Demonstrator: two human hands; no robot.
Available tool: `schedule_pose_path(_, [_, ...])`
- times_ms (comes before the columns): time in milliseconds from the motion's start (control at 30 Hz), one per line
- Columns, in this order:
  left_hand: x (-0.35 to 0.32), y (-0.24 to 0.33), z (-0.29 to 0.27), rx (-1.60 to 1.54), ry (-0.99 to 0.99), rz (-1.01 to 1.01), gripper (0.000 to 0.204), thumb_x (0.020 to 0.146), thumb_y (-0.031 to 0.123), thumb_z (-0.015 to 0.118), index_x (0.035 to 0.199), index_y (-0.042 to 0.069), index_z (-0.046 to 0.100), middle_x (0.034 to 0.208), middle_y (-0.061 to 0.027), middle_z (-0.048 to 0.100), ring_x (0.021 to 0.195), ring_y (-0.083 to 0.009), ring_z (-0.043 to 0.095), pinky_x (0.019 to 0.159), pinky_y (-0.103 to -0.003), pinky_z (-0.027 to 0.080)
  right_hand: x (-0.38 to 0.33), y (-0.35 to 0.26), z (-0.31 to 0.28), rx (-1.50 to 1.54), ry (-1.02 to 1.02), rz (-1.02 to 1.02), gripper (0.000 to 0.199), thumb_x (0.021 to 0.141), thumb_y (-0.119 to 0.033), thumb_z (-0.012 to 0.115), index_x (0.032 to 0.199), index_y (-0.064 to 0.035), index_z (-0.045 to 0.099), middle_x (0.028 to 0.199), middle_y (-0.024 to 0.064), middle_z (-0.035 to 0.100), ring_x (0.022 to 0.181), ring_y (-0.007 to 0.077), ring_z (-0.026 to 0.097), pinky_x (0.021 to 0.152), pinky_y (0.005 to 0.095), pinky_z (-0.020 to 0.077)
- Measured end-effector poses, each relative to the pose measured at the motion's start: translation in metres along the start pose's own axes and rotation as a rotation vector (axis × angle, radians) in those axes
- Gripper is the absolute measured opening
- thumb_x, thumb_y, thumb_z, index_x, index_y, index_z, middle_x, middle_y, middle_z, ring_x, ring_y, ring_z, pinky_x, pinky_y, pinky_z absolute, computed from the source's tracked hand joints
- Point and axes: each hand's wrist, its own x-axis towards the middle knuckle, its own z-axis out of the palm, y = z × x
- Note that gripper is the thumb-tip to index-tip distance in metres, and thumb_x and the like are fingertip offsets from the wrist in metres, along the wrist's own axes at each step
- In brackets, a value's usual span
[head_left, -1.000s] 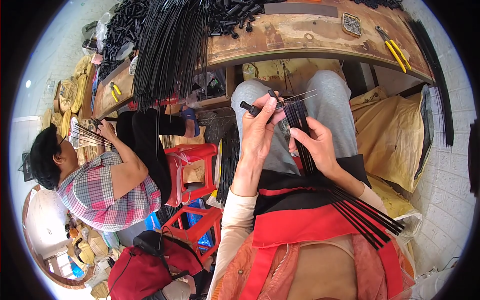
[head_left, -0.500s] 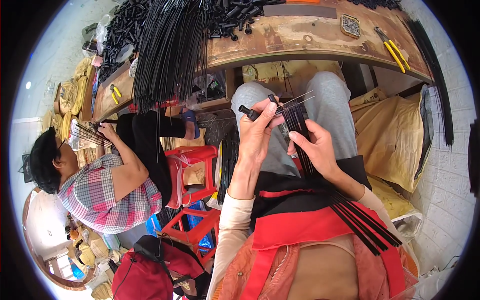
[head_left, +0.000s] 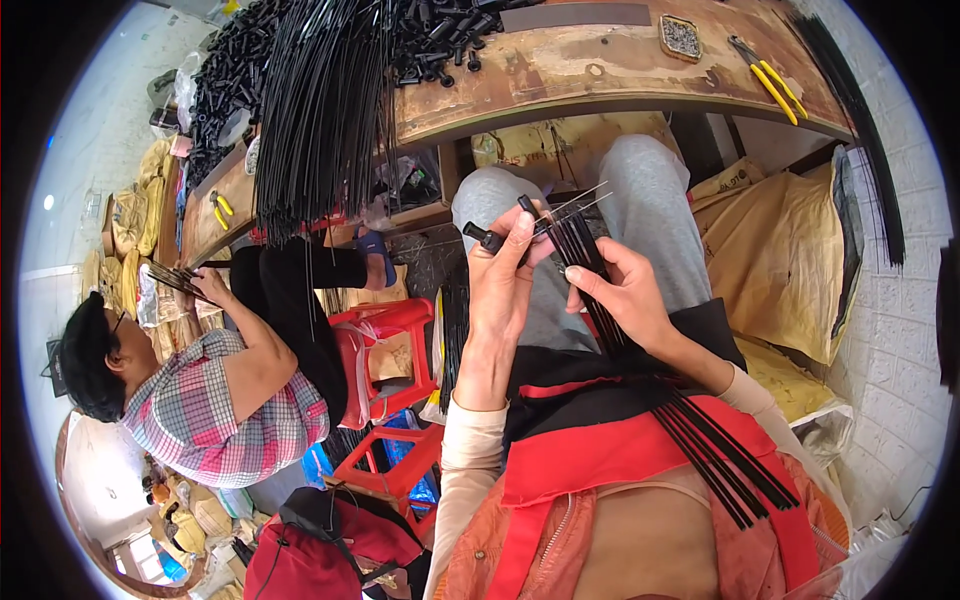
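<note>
Above my lap, my left hand (head_left: 503, 278) is closed with its thumb pressed forward. A black tubular piece with a flared end (head_left: 484, 237) sticks out of it, and a second short black piece (head_left: 527, 204) shows by the thumb tip. Close on the right, my right hand (head_left: 625, 295) is wrapped around a bundle of thin black rods (head_left: 572, 243). Two thin pale tips (head_left: 597, 192) jut rightward at the bundle's upper end. The rods' other ends (head_left: 722, 455) fan out across my red and black apron (head_left: 600, 455).
A worn wooden bench (head_left: 560, 80) ahead bears a heap of black tubular pieces (head_left: 440, 35), hanging black rods (head_left: 320, 120), a small tray of bits (head_left: 680, 38) and yellow-handled pliers (head_left: 775, 85). A co-worker (head_left: 215, 380) sits at left, beside red stools (head_left: 390, 360).
The whole view has shifted slightly, with the bench a little further left and up. Both hands keep their holds, and the co-worker's hand and rods have moved slightly.
</note>
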Motion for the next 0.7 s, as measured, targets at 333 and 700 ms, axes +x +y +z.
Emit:
schedule_pose_path(333, [-0.006, 0.005, 0.013, 0.17, 0.084, 0.052, 0.036, 0.088, 0.005, 0.068, 0.123, -0.003, 0.06, 0.113, -0.0101, 0.066, 0.101, -0.0153, 0.062, 0.088, -0.031, 0.05, 0.008, -0.01, -0.006, -0.137, -0.048, 0.063, 0.016, 0.093, -0.011, 0.065, 0.102, 0.0007, 0.058, 0.08, 0.0055, 0.065, 0.072, 0.0105, 0.064, 0.061, 0.0229, 0.0502])
schedule_pose_path(700, [-0.007, -0.001, 0.018, 0.076, 0.062, 0.037, 0.034, 0.092, 0.009, 0.065, 0.123, -0.002, 0.059, 0.114, -0.0098, 0.065, 0.104, -0.0158, 0.061, 0.095, -0.031, 0.047, 0.017, -0.024, -0.005, 0.016, -0.04, 0.079, 0.02, 0.096, -0.015, 0.062, 0.106, 0.0017, 0.06, 0.091, 0.0061, 0.066, 0.079, 0.0119, 0.067, 0.063, 0.0232, 0.0518])
